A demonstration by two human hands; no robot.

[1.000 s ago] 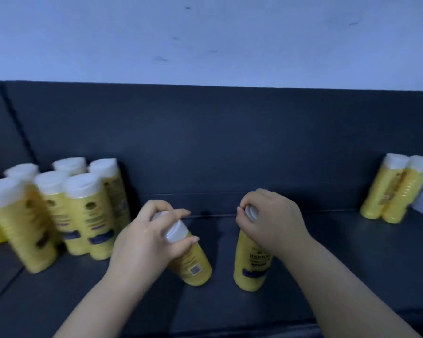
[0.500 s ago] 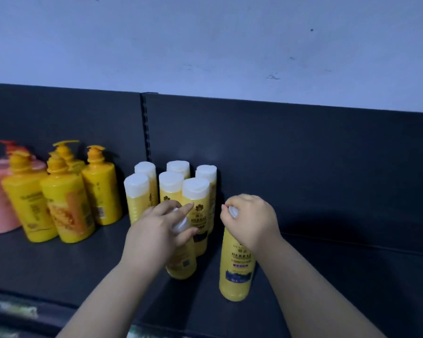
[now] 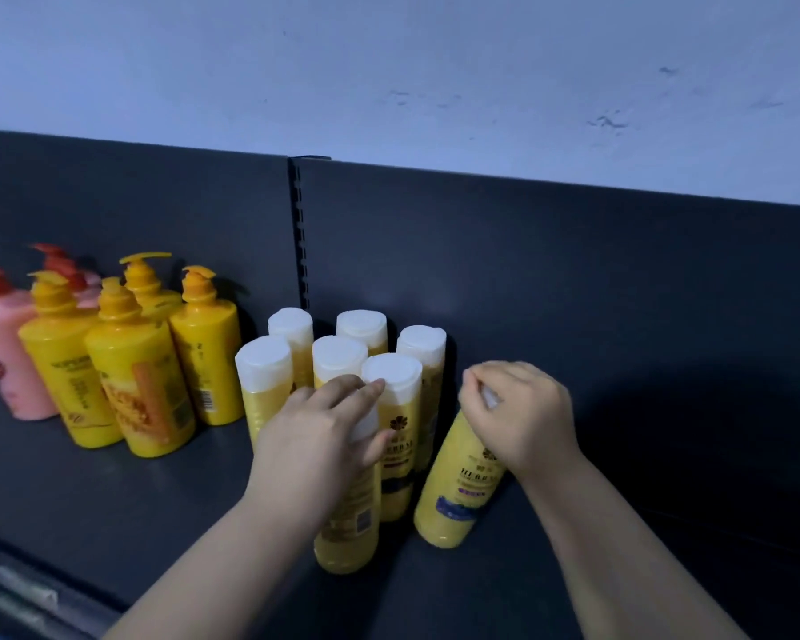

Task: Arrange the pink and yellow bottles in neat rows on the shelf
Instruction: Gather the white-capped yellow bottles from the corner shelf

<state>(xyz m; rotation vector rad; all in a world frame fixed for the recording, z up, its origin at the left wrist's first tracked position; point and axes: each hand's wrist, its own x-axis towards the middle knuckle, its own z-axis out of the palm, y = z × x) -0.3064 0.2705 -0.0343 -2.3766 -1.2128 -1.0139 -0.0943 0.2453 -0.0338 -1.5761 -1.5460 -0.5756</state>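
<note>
My left hand (image 3: 317, 436) grips the white cap of a yellow bottle (image 3: 347, 533) standing at the front of a cluster of several white-capped yellow bottles (image 3: 342, 362). My right hand (image 3: 520, 413) is closed over the cap of a second yellow bottle (image 3: 458, 496), which leans right, its base on the dark shelf (image 3: 112, 501) just right of the cluster. Both caps are mostly hidden by my fingers.
Several yellow pump bottles (image 3: 135, 376) stand to the left of the cluster, with pink pump bottles (image 3: 5, 358) behind them at the far left. A slotted upright (image 3: 300, 233) splits the dark back panel. The shelf's front edge (image 3: 28, 593) runs at lower left.
Both hands have carried their bottles left along the shelf up to the cluster of white-capped bottles. The pump bottles have come into view; the pair of bottles at the far right has left it.
</note>
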